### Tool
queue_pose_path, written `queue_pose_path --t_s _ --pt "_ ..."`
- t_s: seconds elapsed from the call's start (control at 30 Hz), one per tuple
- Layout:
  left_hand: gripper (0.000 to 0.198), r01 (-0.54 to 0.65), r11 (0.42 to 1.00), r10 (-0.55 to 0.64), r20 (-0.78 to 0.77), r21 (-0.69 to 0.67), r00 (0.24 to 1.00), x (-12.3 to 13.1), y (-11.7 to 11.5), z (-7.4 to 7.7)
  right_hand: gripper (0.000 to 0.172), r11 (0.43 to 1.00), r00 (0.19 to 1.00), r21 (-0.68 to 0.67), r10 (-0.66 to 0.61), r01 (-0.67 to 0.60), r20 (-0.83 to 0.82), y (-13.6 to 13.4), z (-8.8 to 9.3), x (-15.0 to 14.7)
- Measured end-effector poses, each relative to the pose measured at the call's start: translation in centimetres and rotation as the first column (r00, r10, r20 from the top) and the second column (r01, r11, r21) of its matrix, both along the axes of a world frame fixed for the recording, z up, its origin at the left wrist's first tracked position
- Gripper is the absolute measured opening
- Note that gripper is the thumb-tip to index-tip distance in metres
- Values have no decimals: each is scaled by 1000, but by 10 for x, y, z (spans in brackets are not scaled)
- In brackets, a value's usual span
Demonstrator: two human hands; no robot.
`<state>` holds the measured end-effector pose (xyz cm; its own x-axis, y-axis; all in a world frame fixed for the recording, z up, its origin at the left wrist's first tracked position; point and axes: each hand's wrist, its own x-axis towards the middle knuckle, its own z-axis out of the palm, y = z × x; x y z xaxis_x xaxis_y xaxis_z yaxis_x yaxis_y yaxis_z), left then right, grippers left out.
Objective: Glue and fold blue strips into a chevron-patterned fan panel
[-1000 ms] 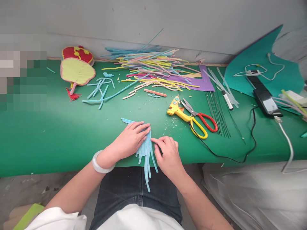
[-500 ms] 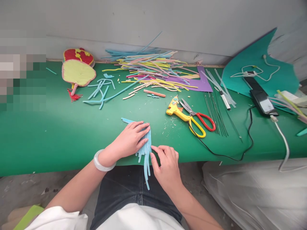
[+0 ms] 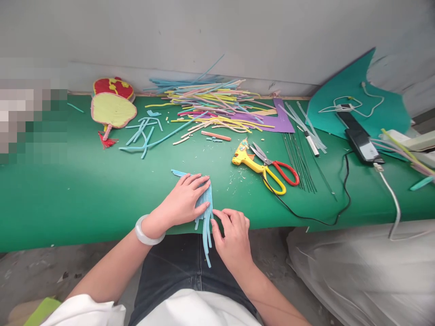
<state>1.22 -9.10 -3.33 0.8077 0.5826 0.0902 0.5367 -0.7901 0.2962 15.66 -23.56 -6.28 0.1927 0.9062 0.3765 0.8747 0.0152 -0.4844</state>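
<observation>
A row of light blue strips (image 3: 205, 213) lies side by side at the near edge of the green table (image 3: 84, 190), their lower ends hanging over the edge. My left hand (image 3: 185, 201) rests flat on them with its fingers spread, a white bangle (image 3: 147, 231) on the wrist. My right hand (image 3: 233, 231) sits just right of the strips, fingers curled, its fingertips touching their right side near the table edge.
A heap of coloured strips (image 3: 210, 102) and a purple sheet (image 3: 272, 122) lie at the back. A yellow glue gun (image 3: 246, 158), red-and-yellow scissors (image 3: 275, 170), thin green wires (image 3: 299, 160), a marker (image 3: 311, 144), a phone (image 3: 360, 138) with cables and a round fan (image 3: 112, 108) are around.
My right hand has slid down and left along the right side of the blue strips toward the table edge. My left hand stays pressed on them. The view has shifted slightly.
</observation>
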Motion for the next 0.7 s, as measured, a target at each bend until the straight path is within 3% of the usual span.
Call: queue_pose_path --t_s 0.7 --pt "57 5 1000 -6 63 10 998 -4 0 -12 19 1000 991 6 27 -26 -135 -4 -6 6"
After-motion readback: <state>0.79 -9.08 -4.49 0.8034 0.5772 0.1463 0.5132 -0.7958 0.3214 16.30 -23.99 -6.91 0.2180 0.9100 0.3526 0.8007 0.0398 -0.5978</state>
